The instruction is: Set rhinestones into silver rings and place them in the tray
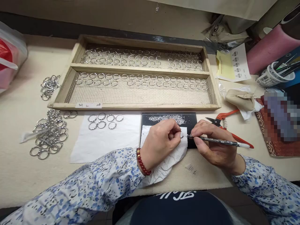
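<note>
My left hand [160,140], with a red bead bracelet on the wrist, pinches a small silver ring [182,134] over a white cloth [170,165]. In my right hand [214,150] is a slim pencil-like tool [221,142] with a dark patterned shaft and pale ends. Its tip meets or nearly meets the ring; the exact contact is too small to tell. Beneath lies a black ribbed tray [192,120] with tiny sparkling stones [167,118] scattered along its far part. Several silver rings [101,125] sit in two rows on a white sheet [103,150] to the left.
Behind my hands, a wooden mesh-bottomed frame [140,106] holds rows of rings. Loose ring piles [50,134] lie at left. Orange-handled cutters [236,137] rest beside my right hand. Further right are a beige pouch [241,99], a pink roll [273,47] and a tool cup [274,76].
</note>
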### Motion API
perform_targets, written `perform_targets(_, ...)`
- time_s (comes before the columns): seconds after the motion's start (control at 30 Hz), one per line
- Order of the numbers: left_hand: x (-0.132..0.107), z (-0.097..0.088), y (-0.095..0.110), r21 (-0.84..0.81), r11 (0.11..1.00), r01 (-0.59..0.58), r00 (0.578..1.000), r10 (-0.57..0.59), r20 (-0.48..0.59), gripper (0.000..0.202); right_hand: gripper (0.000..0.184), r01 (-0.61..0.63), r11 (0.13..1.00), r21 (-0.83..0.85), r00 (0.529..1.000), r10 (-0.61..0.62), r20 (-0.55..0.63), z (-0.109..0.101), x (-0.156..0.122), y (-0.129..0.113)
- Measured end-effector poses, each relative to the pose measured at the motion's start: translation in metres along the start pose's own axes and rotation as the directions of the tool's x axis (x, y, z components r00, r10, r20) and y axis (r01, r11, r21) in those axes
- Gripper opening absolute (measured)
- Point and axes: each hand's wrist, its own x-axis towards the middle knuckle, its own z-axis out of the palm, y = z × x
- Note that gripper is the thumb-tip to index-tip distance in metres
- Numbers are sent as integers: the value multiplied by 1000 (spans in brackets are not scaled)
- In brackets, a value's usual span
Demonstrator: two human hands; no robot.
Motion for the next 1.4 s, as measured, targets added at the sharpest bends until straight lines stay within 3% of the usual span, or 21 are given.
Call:
perform_targets(0.43, 0, 0, -1, 10, 1000, -6, 1000, 6, 4, 14, 23, -46, 999, -27, 996, 43, -84, 0, -3, 3)
perform_targets(1.0, 0, 0, -3, -12, 1000, -14, 1000, 14, -4, 13, 22, -38, 999, 22, 999, 39, -26, 0, -1, 1)
perform_targets(1.4, 0, -1, -4, -18, 1000, -25, 1000, 24, -17, 15, 14, -99, 994, -50, 987, 91, -136, -2, -2, 3)
